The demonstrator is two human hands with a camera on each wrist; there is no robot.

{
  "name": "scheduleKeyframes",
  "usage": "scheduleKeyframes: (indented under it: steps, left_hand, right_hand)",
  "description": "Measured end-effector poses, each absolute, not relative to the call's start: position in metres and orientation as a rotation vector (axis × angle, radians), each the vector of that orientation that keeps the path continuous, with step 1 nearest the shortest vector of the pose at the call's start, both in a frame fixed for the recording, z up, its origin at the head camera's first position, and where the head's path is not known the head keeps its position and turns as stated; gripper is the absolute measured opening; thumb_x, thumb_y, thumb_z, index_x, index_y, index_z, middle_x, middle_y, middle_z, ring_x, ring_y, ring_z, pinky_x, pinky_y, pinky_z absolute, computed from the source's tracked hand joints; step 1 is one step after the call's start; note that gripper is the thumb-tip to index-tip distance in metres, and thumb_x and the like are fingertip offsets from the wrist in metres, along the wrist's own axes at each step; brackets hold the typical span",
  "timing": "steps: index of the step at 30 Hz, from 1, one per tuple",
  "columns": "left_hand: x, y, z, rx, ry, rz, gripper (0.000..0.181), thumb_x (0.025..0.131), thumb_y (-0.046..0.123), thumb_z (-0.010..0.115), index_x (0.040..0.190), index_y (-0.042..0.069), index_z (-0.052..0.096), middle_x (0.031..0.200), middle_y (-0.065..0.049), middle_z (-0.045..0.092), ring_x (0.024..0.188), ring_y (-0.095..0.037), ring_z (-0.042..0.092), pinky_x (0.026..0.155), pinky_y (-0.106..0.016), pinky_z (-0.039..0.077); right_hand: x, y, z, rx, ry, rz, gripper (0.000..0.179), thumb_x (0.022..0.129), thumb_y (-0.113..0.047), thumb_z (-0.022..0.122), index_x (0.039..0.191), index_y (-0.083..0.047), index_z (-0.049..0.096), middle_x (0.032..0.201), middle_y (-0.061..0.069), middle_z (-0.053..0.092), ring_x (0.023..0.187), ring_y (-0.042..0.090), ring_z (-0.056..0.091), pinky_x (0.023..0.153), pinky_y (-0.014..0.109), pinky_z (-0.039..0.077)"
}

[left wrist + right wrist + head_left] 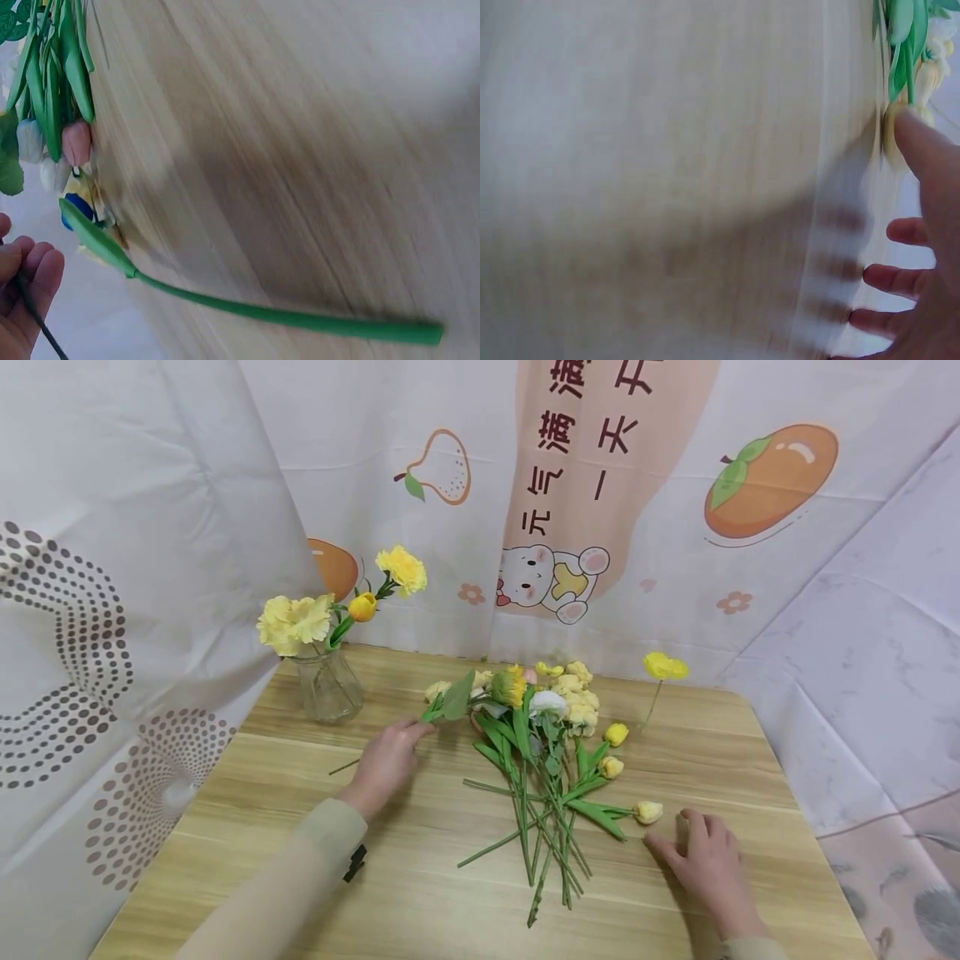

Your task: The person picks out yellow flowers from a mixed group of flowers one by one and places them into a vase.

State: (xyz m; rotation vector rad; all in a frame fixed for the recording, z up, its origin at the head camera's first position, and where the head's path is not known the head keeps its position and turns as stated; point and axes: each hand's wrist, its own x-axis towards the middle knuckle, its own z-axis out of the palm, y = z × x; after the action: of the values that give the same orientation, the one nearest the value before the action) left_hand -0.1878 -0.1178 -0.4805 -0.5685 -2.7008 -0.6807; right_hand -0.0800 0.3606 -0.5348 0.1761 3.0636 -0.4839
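three pale printed cloths (450, 552) hang round me on the left, ahead and on the right, closing in the wood-grain tabletop (420, 893). a loose heap of flowers (540, 760) lies across its middle, most blooms away from me and cut ends toward me. the leafy stem (345, 767) i hold is left of that heap, and its long axis runs slantwise: bare tail to the left and toward me, broad leaf (459, 696) up and to the right, over the heap's edge. my left grip (386, 764) is pinching it between thumb and curled fingers. my right grip (708, 860) is spread, just beside a pale yellow tulip (648, 812); i cannot tell if my thumb touches it. a clear glass vase (337, 693) stands upright at the far left, holding pale yellow blossoms (296, 622), an orange-yellow tulip (363, 607) and a yellow carnation (402, 570).
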Motion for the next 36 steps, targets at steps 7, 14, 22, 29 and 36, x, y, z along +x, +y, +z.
scheduleKeyframes:
  steps: [7,14,22,29,36]
  left_hand:
    - [-0.187,-0.127,-0.471,-0.701,-2.598,-0.511,0.081,0.070,-0.026,0.071,0.140,0.015,0.064,0.109,-0.011,0.066,0.076,-0.022,0.066,0.056,-0.029,0.055]
    - [-0.194,-0.132,-0.451,-0.762,-2.406,-0.400,0.057,0.075,-0.021,0.074,0.128,0.000,0.067,0.106,-0.014,0.071,0.087,-0.028,0.070,0.071,-0.034,0.061]
    - [-0.207,-0.139,-0.424,-0.775,-2.235,-0.430,0.048,0.067,-0.033,0.058,0.102,-0.005,0.073,0.100,-0.017,0.075,0.094,-0.032,0.073,0.103,-0.044,0.053]
    - [-0.216,-0.147,-0.404,-0.725,-2.165,-0.375,0.032,0.082,-0.027,0.060,0.100,-0.004,0.073,0.103,-0.021,0.075,0.098,-0.037,0.074,0.090,-0.046,0.059]
    - [-0.223,-0.159,-0.398,-0.593,-2.161,-0.520,0.012,0.095,-0.008,0.065,0.104,-0.004,0.072,0.109,-0.022,0.074,0.102,-0.038,0.073,0.086,-0.048,0.060]
  right_hand:
    - [-0.076,0.364,-0.535,0.169,2.899,-0.421,0.101,0.091,-0.077,0.052,0.155,-0.005,0.023,0.156,0.042,0.009,0.136,0.073,0.006,0.090,0.095,0.009]
    - [-0.076,0.363,-0.533,0.171,2.883,-0.459,0.101,0.092,-0.075,0.052,0.156,-0.004,0.019,0.157,0.042,0.005,0.136,0.074,0.002,0.089,0.095,0.005]
    - [-0.074,0.363,-0.535,0.172,2.883,-0.475,0.101,0.092,-0.075,0.052,0.156,-0.003,0.019,0.157,0.043,0.004,0.136,0.074,0.001,0.088,0.095,0.005]
    - [-0.076,0.362,-0.535,0.165,2.891,-0.474,0.100,0.093,-0.074,0.052,0.157,-0.003,0.020,0.157,0.043,0.005,0.136,0.074,0.002,0.087,0.096,0.005]
    - [-0.074,0.362,-0.537,0.160,2.896,-0.483,0.101,0.094,-0.073,0.052,0.157,-0.001,0.020,0.157,0.044,0.004,0.136,0.075,0.000,0.087,0.096,0.003]
